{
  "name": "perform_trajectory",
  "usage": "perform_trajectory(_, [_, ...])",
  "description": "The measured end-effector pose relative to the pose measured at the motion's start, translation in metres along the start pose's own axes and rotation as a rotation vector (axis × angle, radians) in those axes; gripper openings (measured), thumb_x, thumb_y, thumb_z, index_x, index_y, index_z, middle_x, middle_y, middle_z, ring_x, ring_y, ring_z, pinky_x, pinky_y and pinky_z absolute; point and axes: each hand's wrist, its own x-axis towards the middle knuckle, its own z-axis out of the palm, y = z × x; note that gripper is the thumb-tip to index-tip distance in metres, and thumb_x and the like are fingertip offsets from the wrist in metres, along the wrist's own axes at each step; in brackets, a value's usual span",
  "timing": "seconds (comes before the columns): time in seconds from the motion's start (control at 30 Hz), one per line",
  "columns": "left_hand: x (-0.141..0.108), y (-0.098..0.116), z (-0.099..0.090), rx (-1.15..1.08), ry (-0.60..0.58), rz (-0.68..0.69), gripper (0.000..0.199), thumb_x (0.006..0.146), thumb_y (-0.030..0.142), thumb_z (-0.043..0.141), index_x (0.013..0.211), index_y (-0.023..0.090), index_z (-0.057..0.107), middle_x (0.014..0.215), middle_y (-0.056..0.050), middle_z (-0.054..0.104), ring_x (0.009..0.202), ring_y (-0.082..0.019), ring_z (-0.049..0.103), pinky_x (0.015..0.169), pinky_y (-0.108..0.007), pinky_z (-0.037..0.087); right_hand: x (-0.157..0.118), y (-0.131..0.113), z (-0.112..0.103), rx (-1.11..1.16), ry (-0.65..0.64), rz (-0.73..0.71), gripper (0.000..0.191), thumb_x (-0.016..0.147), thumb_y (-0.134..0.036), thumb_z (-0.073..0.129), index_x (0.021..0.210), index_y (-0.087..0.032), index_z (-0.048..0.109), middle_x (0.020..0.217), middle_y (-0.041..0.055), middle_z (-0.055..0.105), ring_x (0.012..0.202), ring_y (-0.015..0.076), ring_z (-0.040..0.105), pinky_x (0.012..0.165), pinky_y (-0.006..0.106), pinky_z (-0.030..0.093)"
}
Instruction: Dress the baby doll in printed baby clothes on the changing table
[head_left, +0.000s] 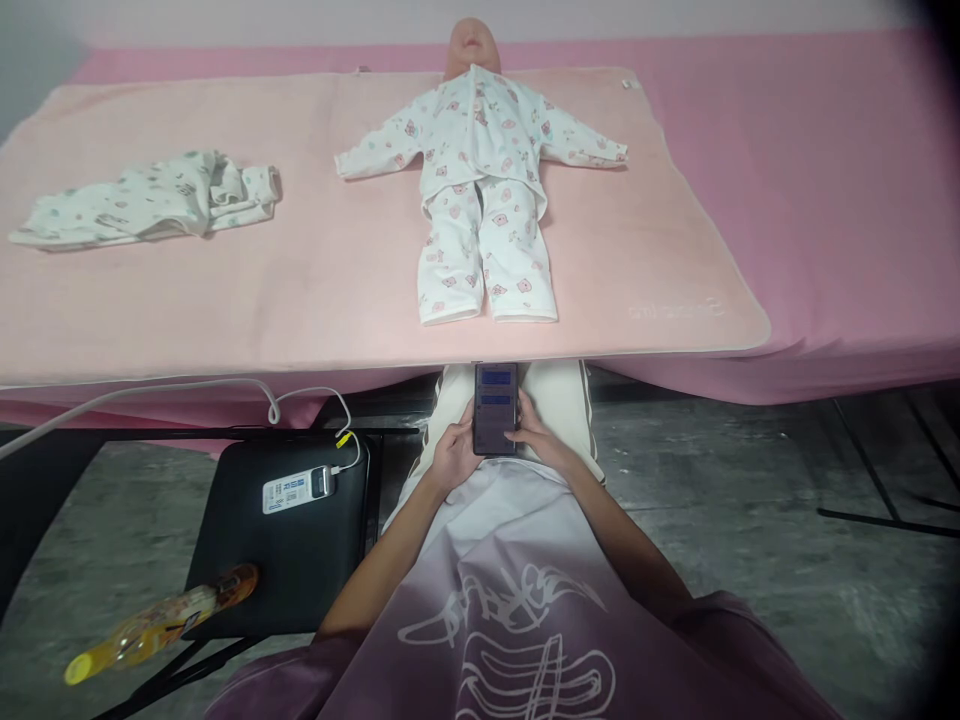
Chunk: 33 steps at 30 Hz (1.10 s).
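Observation:
A dark smartphone (495, 415) with its screen lit rests above my lap, held from both sides. My left hand (455, 450) is closed around its left edge. On the other edge my right hand (541, 440) grips it, the thumb lying over the lower part of the screen. Beyond the table's front edge, a baby doll (474, 48) lies on its back, arms of its clothing spread wide. It wears a white printed top (480, 130) and matching trousers (514, 250). Neither hand touches the doll or its clothes.
Folded white printed baby clothes (150, 200) lie left on a pale pink mat (315, 280), over a pink tablecloth (847, 200). A black stool (300, 560) at my left bears a white power bank (296, 490) with a cable and a yellow drink bottle (157, 625).

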Motion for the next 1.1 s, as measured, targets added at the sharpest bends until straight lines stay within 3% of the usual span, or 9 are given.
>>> perform_trajectory(0.3, [0.0,-0.002,-0.005,0.009,0.002,-0.001,0.085,0.094,0.033,0.072,0.176,0.033,0.046,0.156,-0.009,0.072,0.14,-0.035,0.069,0.123,-0.053,0.051,-0.002,0.001,-0.002,-0.032,-0.011,-0.009,0.12,0.093,-0.035,0.081,0.185,-0.044,0.004,0.175,0.0021,0.049,0.154,0.0272,0.054,0.139,0.051,0.033])
perform_trajectory(0.6, [0.001,-0.004,-0.001,0.042,0.046,0.014,0.084,0.098,0.035,0.075,0.177,0.035,0.044,0.16,-0.009,0.069,0.145,-0.034,0.067,0.126,-0.052,0.05,-0.002,-0.003,0.002,0.004,-0.012,-0.028,0.123,0.086,-0.034,0.082,0.185,-0.044,0.009,0.176,0.0012,0.048,0.157,0.0286,0.051,0.139,0.051,0.033])
perform_trajectory(0.83, [0.0,-0.005,0.004,0.168,0.055,0.048,0.104,0.087,0.013,0.086,0.178,0.037,0.041,0.165,-0.009,0.065,0.153,-0.031,0.061,0.131,-0.047,0.046,-0.003,-0.005,0.002,-0.002,-0.013,-0.016,0.125,0.085,-0.033,0.082,0.185,-0.042,0.008,0.174,0.0028,0.051,0.156,0.0302,0.052,0.138,0.052,0.035])
perform_trajectory(1.1, [0.001,-0.005,0.0,0.138,0.014,0.051,0.091,0.093,0.027,0.083,0.175,0.034,0.046,0.161,-0.01,0.067,0.149,-0.033,0.064,0.129,-0.051,0.047,-0.002,-0.007,0.004,0.002,-0.008,-0.009,0.129,0.081,-0.031,0.084,0.184,-0.044,0.008,0.177,0.0016,0.047,0.154,0.0293,0.053,0.137,0.051,0.036])
